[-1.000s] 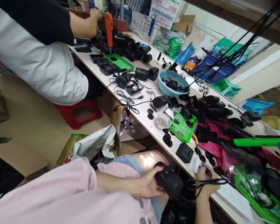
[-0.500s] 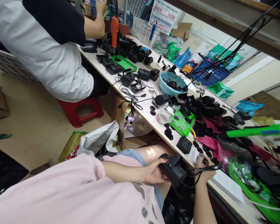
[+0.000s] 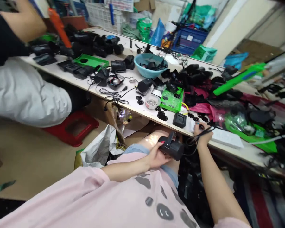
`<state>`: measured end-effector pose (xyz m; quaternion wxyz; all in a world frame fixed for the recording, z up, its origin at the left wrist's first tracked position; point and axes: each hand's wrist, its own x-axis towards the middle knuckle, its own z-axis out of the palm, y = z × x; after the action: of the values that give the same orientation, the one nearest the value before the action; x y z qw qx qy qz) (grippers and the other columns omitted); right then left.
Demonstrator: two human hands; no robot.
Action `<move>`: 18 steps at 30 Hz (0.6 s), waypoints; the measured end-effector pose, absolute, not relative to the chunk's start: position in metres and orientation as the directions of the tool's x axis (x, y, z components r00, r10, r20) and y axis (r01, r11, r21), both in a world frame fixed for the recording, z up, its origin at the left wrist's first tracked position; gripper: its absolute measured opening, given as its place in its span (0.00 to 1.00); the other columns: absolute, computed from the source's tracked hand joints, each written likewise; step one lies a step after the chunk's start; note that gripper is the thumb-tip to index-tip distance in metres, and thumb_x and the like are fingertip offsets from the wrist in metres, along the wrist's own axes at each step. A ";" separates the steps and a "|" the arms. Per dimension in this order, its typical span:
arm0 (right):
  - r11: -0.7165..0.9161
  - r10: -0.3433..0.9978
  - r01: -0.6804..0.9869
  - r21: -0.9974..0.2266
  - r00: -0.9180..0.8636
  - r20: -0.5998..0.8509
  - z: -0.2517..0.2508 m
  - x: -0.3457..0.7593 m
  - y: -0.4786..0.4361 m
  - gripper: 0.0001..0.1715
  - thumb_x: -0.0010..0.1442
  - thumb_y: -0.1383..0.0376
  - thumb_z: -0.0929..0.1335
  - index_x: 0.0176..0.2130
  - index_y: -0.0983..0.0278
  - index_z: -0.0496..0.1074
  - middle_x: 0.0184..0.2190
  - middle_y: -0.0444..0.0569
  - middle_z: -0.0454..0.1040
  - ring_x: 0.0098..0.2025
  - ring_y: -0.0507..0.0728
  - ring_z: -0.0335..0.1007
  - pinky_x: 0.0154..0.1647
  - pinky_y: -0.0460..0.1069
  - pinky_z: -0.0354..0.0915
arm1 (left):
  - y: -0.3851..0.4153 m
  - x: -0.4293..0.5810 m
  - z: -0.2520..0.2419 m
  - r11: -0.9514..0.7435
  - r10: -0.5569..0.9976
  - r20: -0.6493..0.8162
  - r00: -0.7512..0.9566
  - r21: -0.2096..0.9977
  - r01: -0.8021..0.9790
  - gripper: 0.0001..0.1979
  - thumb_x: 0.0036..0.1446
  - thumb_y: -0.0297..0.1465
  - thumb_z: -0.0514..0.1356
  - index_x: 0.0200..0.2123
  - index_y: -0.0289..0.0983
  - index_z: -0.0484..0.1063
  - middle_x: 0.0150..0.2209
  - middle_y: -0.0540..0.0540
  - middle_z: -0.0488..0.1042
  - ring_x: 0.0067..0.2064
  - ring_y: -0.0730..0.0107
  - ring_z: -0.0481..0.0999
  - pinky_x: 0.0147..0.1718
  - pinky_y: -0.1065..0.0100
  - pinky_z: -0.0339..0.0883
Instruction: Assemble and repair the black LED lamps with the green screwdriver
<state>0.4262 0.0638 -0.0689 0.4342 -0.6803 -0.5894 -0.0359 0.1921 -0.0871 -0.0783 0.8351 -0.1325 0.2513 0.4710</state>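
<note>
Left hand (image 3: 156,157): was wrapped around a black device (image 3: 173,148), gripping its body above the lap.
Right hand (image 3: 204,134): was closed on a looped black cord (image 3: 197,141) at the counter (image 3: 49,68) edge, beside a small white block (image 3: 190,124); whether its fingers also held a plug could not be told.
Black device: hung over the thigh, just off the counter; its housing looked closed up, so its assembly seemed largely done.
Light flecks (image 3: 153,139): shone on the thigh next to the device, perhaps cast by it; their source was not certain.
Cord link: the cord seemed to run from the device to the right hand; whether it was connected to power could not be seen.
Open unit (image 3: 115,81): lay on the counter with its insides showing, so it looked unfinished.
Loose parts: black discs (image 3: 162,116), a square black housing (image 3: 180,120) and a bowl (image 3: 148,104) of tiny metal pieces lay unassembled.
Blue basket (image 3: 147,73): held more black pieces, their state too small to judge.
</note>
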 end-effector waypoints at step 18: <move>-0.050 0.795 0.793 -0.608 0.399 0.456 -0.066 0.427 0.071 0.18 0.64 0.57 0.63 0.39 0.64 0.78 0.38 0.52 0.78 0.40 0.60 0.73 0.44 0.52 0.66 | -0.074 0.190 -0.079 0.713 0.612 -0.568 0.550 0.096 -0.694 0.17 0.60 0.37 0.58 0.51 0.37 0.72 0.49 0.41 0.79 0.54 0.60 0.75 0.55 0.61 0.68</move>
<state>0.4270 0.0706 -0.0659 0.4181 -0.7245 -0.5480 0.0017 0.1901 -0.0738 -0.0786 0.8775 -0.0700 0.2942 0.3722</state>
